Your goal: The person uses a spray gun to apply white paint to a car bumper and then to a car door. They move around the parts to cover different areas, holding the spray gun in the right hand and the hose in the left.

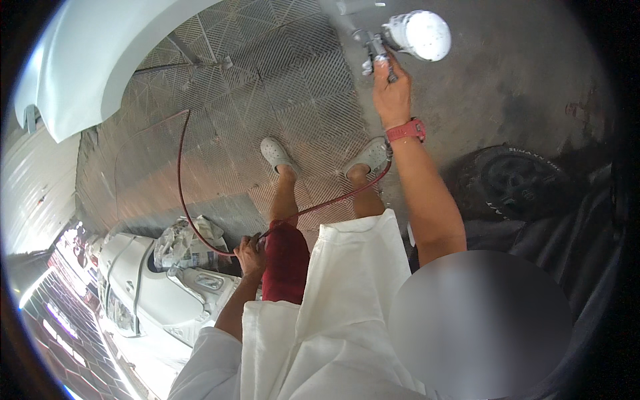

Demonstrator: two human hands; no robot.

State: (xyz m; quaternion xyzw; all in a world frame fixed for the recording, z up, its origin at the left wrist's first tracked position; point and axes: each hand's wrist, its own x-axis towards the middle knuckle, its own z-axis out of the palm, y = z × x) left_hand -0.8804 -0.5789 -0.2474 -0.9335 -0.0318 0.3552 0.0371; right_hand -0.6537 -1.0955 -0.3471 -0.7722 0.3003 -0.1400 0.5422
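Broadly, the floor of ribbed grey and reddish square tiles (300,87) fills the middle, giving way to smooth dark grey concrete (493,100) on the far right. A white car body (167,300) stands near left, with crumpled pale paper (183,243) at its edge; a pale, glossy curved panel (107,47) arches across the far left. Well apart from these, a black rubber tyre (527,180) sits at right. The person wears a white cloth apron (360,267). A thin dark red hose (180,175) curves from the left side, through the left hand (251,257), whose grip is closed around it, then across the legs toward the right forearm, where it goes out of sight. Two light grey clogs (365,157) rest on the tiles. Far right of centre, a metal spray gun with a round white cup (377,48) is clasped in the right hand (392,97), its grip closed on the handle. Just behind that hand sits a red wristwatch (405,130).
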